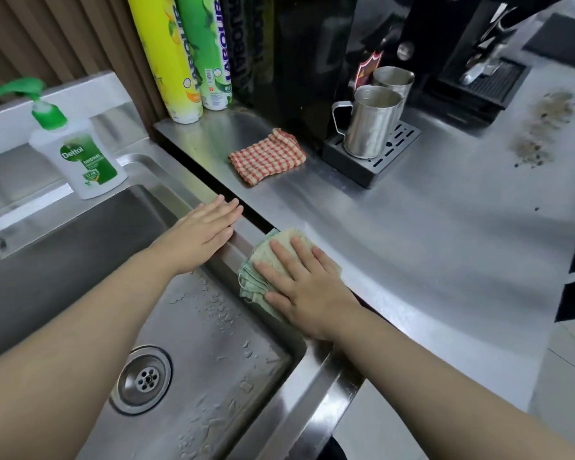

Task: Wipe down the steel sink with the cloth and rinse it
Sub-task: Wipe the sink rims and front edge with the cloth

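Observation:
The steel sink fills the lower left, its basin wet with droplets around a round drain. A folded pale green cloth lies on the sink's right rim, partly over the edge of the counter. My right hand lies flat on top of the cloth, fingers spread, pressing it down. My left hand rests flat on the same rim a little farther back, fingers straight and together, holding nothing.
A Dettol pump bottle stands at the sink's back rim. On the steel counter lie a red checked cloth, two steel jugs on a drip tray, spray cans, and a coffee machine. Crumbs lie far right.

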